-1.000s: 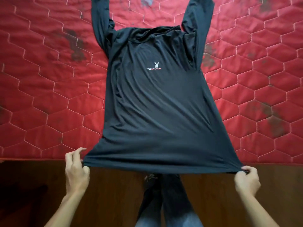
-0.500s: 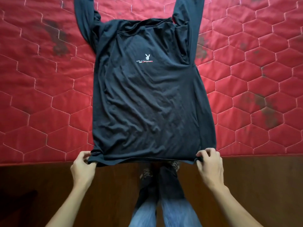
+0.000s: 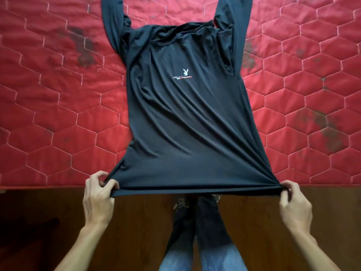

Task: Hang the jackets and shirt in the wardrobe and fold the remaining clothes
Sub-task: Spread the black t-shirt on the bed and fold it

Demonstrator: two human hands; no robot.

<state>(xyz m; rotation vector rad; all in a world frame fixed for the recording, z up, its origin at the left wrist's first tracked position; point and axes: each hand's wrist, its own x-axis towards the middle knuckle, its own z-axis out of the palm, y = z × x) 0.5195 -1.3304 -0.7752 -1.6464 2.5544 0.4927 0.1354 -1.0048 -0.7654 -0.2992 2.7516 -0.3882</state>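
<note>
Change vs 0.5 s back: my 2 hands were closer in with the hem slack and the body rumpled. Now they're pulled wide apart, hem (image 3: pixel 195 187) stretched into a straight tight line, with creases fanning up from the right corner. Same wide stretch as 1 s back, so I read this as a tug-and-smooth cycle, flattening before the fold. No fold made yet on this piece.

Left hand (image 3: pixel 99 194): pinching the left hem corner, fingers curled round a bunch of cloth. Right hand (image 3: pixel 293 202): pinching the right hem corner, fingers curled the same way.

The black long-sleeve top (image 3: pixel 187 114) lies face up, logo (image 3: pixel 183 75) showing, on the red quilted mattress (image 3: pixel 48 114). It runs straight away from my hands, with the hem between them at the mattress's near edge. Both sleeves (image 3: pixel 112 22) point away past the collar, on the far end from my grip. The collar area is bunched. Below my hands are the wooden floor (image 3: pixel 58 222) and my jeans (image 3: pixel 195 247).

Judgement: next is likely laying the hem down flat, then the sleeves need folding in.
</note>
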